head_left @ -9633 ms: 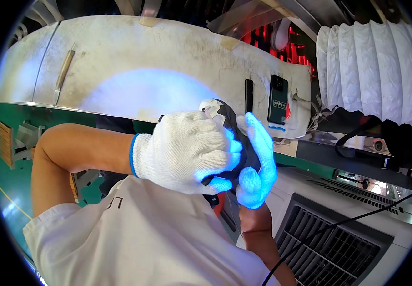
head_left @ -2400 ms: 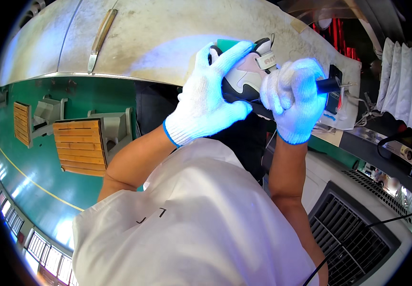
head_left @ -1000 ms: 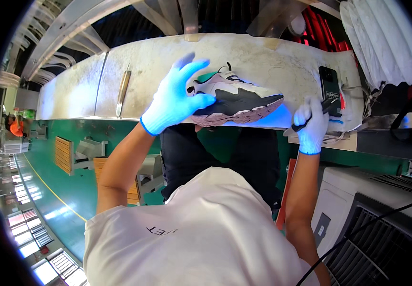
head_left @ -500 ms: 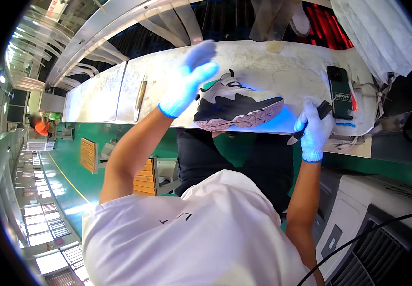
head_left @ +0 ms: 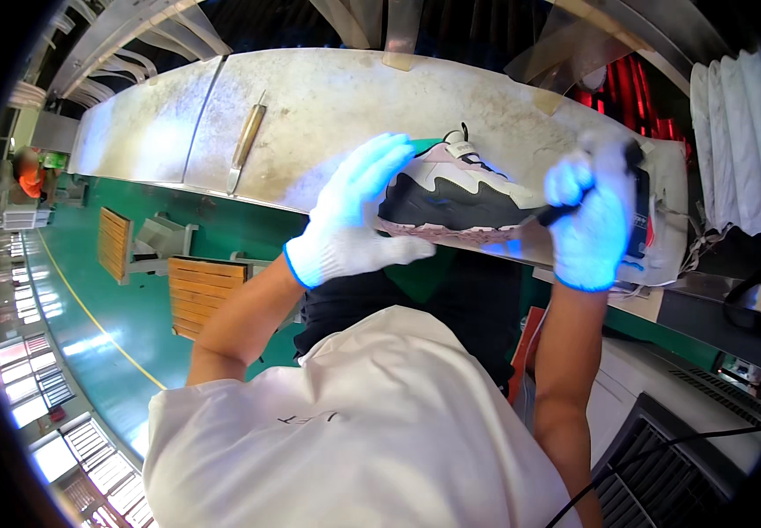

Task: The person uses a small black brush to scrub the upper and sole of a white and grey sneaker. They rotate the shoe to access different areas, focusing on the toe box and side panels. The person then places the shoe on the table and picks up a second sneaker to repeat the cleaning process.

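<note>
A sneaker (head_left: 460, 195) with white, black and pinkish parts lies on its side on the worn white bench, its chunky pink sole (head_left: 464, 233) toward me. My left hand (head_left: 354, 211), in a white knit glove, is at the heel end with fingers stretched and thumb apart; I cannot tell whether it touches the shoe. My right hand (head_left: 593, 211), gloved too and slightly blurred, grips a black-handled tool with a blade-like tip (head_left: 543, 217). That tip points toward the shoe's toe. Blue light falls on both gloves.
A wooden-handled awl-like tool (head_left: 247, 145) lies on the bench (head_left: 328, 88) at left. A dark phone (head_left: 640, 211) is partly hidden behind my right hand. White pleated cloth (head_left: 741, 150) hangs at far right. Wooden-topped stools (head_left: 206, 295) stand on the green floor, left.
My left hand has come down from above the shoe to its heel. The right hand has moved up slightly, its tool now turned toward the toe. The view has shifted.
</note>
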Demonstrator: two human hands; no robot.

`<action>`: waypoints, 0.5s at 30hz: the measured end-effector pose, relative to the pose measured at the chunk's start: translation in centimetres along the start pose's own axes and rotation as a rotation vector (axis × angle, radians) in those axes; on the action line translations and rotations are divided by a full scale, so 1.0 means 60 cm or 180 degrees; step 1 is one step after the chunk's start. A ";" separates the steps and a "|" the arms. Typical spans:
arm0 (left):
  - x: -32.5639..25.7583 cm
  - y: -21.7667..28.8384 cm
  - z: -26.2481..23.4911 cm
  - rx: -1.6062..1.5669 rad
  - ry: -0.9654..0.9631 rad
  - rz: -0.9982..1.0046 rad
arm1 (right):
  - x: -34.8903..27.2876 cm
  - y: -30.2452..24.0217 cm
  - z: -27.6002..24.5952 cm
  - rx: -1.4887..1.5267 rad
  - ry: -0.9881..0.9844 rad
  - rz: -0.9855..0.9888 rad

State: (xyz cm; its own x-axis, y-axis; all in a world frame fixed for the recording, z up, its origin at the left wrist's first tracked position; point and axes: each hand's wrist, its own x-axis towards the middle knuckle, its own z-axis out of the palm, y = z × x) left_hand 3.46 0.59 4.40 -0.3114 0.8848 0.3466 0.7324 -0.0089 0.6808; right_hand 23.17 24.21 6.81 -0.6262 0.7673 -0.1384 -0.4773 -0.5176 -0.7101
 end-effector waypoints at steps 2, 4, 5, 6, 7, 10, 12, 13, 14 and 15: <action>0.019 0.011 0.020 0.0167 0.0034 0.0093 | 0.026 0.027 0.056 0.0233 0.0246 0.0492; 0.035 0.016 0.043 0.0377 -0.0176 0.0062 | 0.046 0.074 0.092 -0.0217 0.0253 0.0206; 0.034 0.000 0.063 0.0135 0.0197 0.0198 | 0.058 0.100 0.114 -0.0635 0.0405 0.0159; 0.035 -0.004 0.062 0.0156 0.0136 0.0156 | 0.065 0.120 0.131 -0.1050 0.0572 0.0116; 0.037 -0.002 0.057 0.0174 0.0071 0.0115 | 0.070 0.118 0.147 -0.1246 0.0742 0.0144; 0.026 -0.012 0.066 0.0145 0.0179 0.0122 | 0.082 0.131 0.142 -0.1717 0.0896 0.0269; 0.030 -0.008 0.068 0.0144 0.0224 0.0131 | 0.093 0.142 0.136 -0.1676 0.1012 0.0206; 0.031 -0.008 0.069 0.0102 0.0265 0.0155 | 0.102 0.149 0.126 -0.1670 0.1074 0.0201; 0.032 -0.008 0.069 0.0094 0.0322 0.0185 | 0.103 0.149 0.132 -0.1632 0.1145 0.0201; 0.031 -0.006 0.069 0.0083 0.0379 0.0215 | 0.103 0.151 0.138 -0.1595 0.1216 0.0202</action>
State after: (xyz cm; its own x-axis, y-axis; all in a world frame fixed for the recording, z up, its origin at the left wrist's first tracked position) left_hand 5.13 4.19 2.11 -0.3295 0.8210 0.4662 0.7690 -0.0530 0.6370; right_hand 9.87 21.14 5.23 -0.3353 0.8698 -0.3619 -0.0419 -0.3976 -0.9166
